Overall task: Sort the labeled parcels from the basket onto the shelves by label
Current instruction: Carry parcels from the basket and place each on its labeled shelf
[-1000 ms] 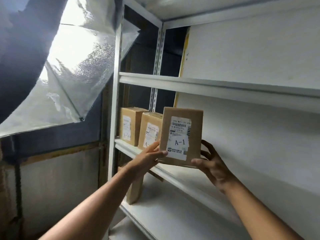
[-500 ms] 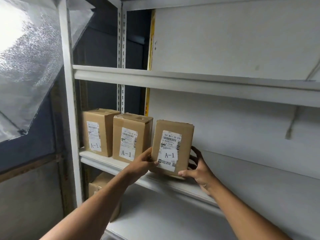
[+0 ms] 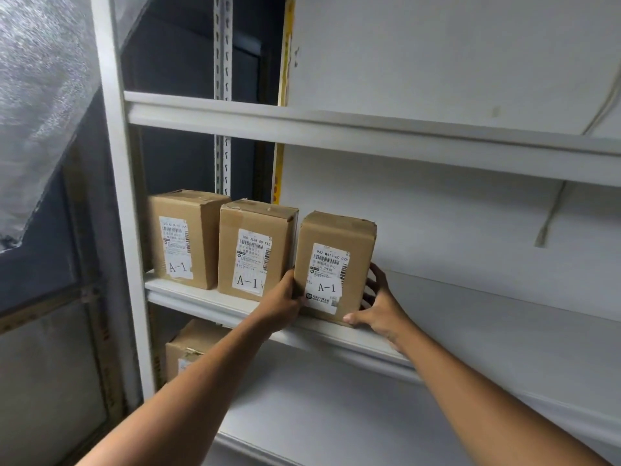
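Note:
A brown cardboard parcel (image 3: 336, 260) with a white label marked A-1 stands upright at the front edge of the middle shelf (image 3: 470, 297). My left hand (image 3: 285, 304) grips its lower left side and my right hand (image 3: 379, 304) holds its lower right side, thumb at the bottom front corner. Just to its left stand two more A-1 parcels, one in the middle (image 3: 255, 250) and one at the far left (image 3: 184, 237). The basket is out of view.
A white metal rack with an upper shelf (image 3: 369, 132) and a lower shelf (image 3: 336, 415). Another cardboard box (image 3: 188, 348) sits at the left end of the lower shelf. The rack's left post (image 3: 114, 196) borders a foil-covered window (image 3: 40, 95).
The parcel has gone from held in the air down onto the middle shelf, beside the two A-1 parcels. Both hands stayed on it; the camera moved closer and rightward.

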